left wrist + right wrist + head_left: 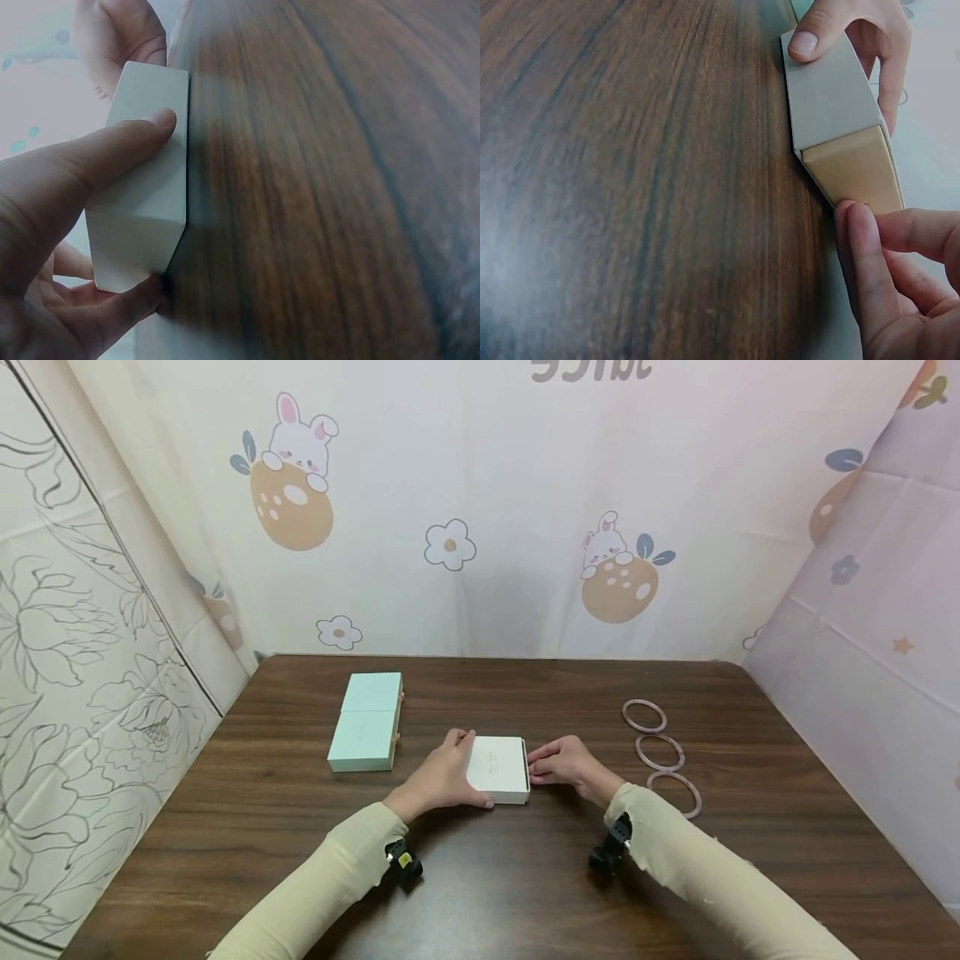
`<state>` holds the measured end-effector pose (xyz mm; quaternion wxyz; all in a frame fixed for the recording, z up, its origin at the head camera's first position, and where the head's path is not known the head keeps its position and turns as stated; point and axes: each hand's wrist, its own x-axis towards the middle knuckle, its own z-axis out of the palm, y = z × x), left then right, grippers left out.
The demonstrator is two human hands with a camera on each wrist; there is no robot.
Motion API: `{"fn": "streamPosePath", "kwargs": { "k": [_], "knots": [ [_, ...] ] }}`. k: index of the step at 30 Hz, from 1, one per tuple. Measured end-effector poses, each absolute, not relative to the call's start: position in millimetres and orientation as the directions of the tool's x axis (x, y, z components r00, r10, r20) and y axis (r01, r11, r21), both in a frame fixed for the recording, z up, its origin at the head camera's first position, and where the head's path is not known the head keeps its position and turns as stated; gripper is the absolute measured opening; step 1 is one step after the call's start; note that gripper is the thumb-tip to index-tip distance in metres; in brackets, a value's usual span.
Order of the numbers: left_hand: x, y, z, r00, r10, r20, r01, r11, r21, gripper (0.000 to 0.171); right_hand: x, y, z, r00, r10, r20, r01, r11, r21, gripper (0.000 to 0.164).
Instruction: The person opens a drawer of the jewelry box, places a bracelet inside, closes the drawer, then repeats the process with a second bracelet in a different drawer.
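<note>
A small white drawer box point(495, 768) with faint gold lettering lies on the table between both hands. My left hand point(438, 781) grips its left part, thumb along the near side and fingers around the back. In the right wrist view the cream inner drawer point(855, 165) shows at the box's right end, within the white sleeve point(829, 97). My right hand point(570, 767) is at that end, thumb and fingertips pinched together at the drawer's front. Whatever small part sits between those fingertips is hidden.
Two mint-green boxes point(363, 739) stand end to end at the left, small tabs on their right sides. Three pale mauve rings point(698, 797) lie in a row at the right, beyond the right forearm. A printed curtain point(510, 593) hangs behind the brown wooden table point(495, 893).
</note>
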<state>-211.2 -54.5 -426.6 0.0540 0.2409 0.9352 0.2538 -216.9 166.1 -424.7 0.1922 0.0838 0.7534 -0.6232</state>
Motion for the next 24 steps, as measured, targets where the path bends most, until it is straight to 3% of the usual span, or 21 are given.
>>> {"fn": "streamPosePath", "kwargs": {
  "k": [24],
  "knots": [
    [-210.0,-56.2,-428.6,-0.875,0.483,0.023,0.432,0.758,0.489,0.113,-211.4,181.6,-420.0,-0.922,-0.121,-0.368,0.33,0.251,-0.91,0.025]
  ]
}}
